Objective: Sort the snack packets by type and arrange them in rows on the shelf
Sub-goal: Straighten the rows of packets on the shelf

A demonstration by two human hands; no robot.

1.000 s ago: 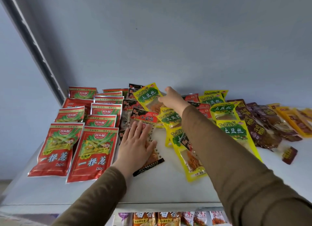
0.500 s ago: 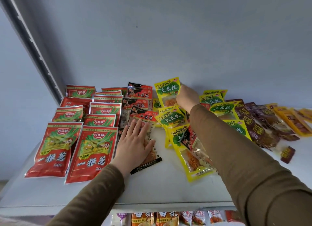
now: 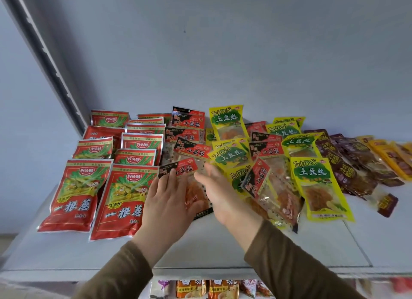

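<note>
one view only, from a camera worn on the person's head. it looks forward and slightly down across the flat white shelf (image 3: 200,249) from its front edge toward the pale grey back wall (image 3: 245,53). it sits close, so both brown-sleeved forearms enter from the bottom edge, and the shelf's front lip crosses low in the picture.

On the shelf (image 3: 211,247), scallion-stick packets (image 3: 73,194) are lying leftmost in two rows, gluten-snack packets (image 3: 189,151) sitting right of them, shredded-potato packets (image 3: 312,176) further right, and dark narrow packets (image 3: 347,165) lying beyond those.
</note>
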